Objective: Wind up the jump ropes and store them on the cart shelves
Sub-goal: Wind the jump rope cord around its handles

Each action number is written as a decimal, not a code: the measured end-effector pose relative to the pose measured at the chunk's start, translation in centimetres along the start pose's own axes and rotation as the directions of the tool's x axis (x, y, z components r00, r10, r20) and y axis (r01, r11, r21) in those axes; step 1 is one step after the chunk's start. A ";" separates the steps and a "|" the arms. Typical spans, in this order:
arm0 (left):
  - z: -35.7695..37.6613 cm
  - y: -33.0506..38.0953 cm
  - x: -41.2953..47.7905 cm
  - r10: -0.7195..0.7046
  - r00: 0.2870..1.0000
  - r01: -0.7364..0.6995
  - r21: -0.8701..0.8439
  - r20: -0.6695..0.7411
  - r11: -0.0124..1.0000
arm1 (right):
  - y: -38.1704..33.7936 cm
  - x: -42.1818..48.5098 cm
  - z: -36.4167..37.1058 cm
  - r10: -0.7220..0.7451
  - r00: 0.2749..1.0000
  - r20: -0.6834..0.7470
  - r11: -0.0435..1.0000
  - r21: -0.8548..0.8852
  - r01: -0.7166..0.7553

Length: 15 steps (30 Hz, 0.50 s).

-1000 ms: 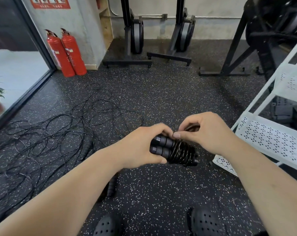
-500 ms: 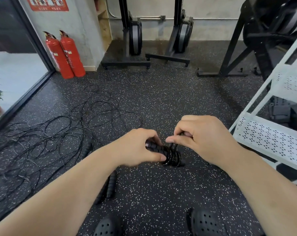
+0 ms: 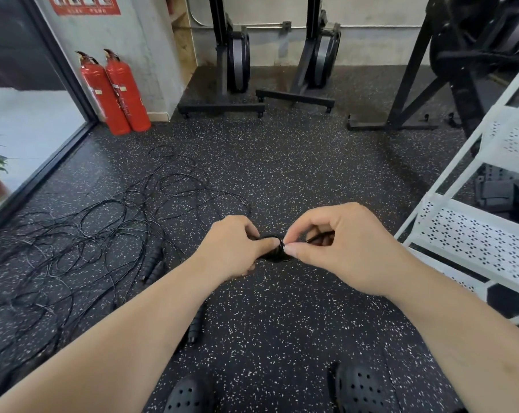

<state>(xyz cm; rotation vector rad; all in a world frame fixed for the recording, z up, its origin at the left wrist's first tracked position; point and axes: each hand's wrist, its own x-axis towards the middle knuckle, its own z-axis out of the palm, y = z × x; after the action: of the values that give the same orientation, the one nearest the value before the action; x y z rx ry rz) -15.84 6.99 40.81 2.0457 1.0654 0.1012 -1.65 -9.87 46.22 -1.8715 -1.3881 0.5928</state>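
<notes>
The left hand [image 3: 231,248] grips the wound jump rope [image 3: 274,254] in mid-air, near the cart [image 3: 475,242]. The right hand [image 3: 341,248] pinches the cord's tail against the coil. If that pinch slips before the end is tucked, the springy turns would likely unwind towards the loose ropes [image 3: 88,234] on the floor [image 3: 282,162].

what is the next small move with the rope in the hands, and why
Probably tuck the pinched end under the last wrap. The left hand grips the wound jump rope, and the right hand pinches a strand of it right at the coil, so winding looks nearly done. Securing the end should keep it from unspooling before it goes to the cart shelf on the right.
</notes>
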 end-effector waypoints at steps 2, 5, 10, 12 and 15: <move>0.3 -0.1 0.1 0.075 0.997 -0.074 0.029 -0.006 0.997 | 0.3 0.3 -0.2 -0.007 0.997 -0.071 0.999 0.049 0.011; 0.6 -0.1 -0.1 0.242 0.962 -0.254 0.087 0.126 0.963 | 1.6 1.0 -1.4 -0.014 0.976 -0.218 0.999 0.037 0.022; 0.0 1.0 -1.6 0.423 0.848 -0.429 -0.056 0.319 0.902 | 3.6 1.4 -2.4 -0.008 0.957 -0.288 0.999 -0.040 -0.004; -0.4 1.6 -2.5 0.460 0.817 -0.433 -0.157 0.348 0.888 | 4.0 1.5 -2.0 0.017 0.958 -0.285 0.999 -0.033 -0.027; -0.9 1.9 -3.2 0.521 0.795 -0.460 -0.251 0.312 0.852 | 4.6 1.9 -1.6 0.055 0.975 -0.215 0.997 -0.032 -0.064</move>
<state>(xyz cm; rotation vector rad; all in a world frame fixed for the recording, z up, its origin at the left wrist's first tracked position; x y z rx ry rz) -16.95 4.67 43.61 2.0386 0.2612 0.0609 2.97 -9.27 43.80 -1.9505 -1.2148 0.3823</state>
